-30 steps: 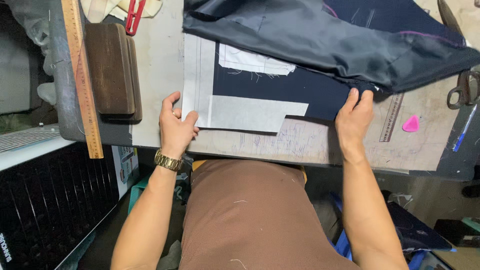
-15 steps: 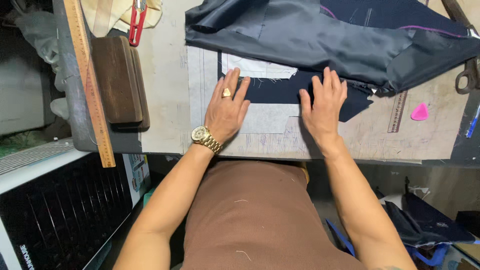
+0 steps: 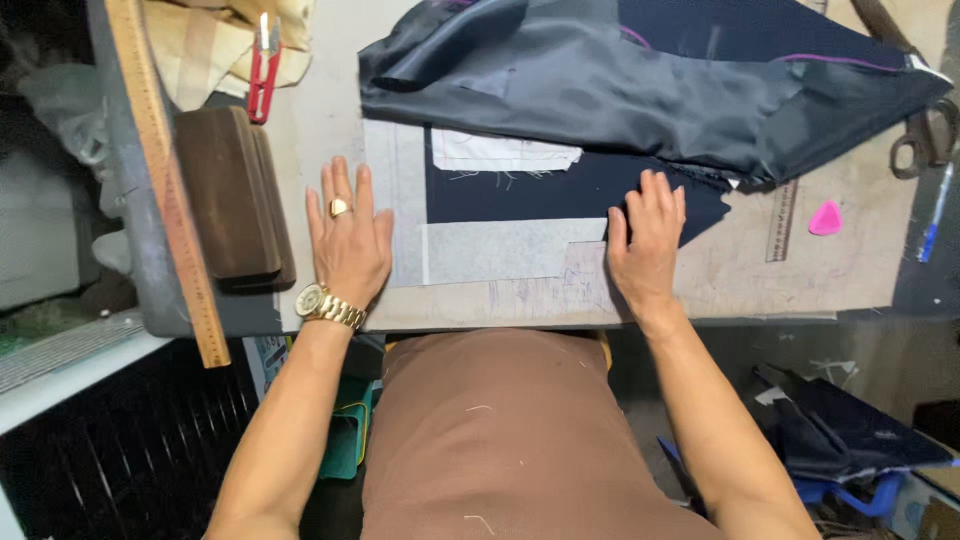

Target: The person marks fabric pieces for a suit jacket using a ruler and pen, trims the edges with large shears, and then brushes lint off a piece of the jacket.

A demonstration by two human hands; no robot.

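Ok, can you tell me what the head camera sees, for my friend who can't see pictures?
A person's left hand and right hand press flat on a piece of dark navy fabric and pale interfacing on a worktable. A wooden ruler, wooden block and red thread snips lie to the left, and pink tailor's chalk to the right.

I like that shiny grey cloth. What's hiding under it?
Navy fabric pokes out below the grey cloth, with a white patch partly tucked under it. How far they run beneath is covered. The right hand presses the navy edge.
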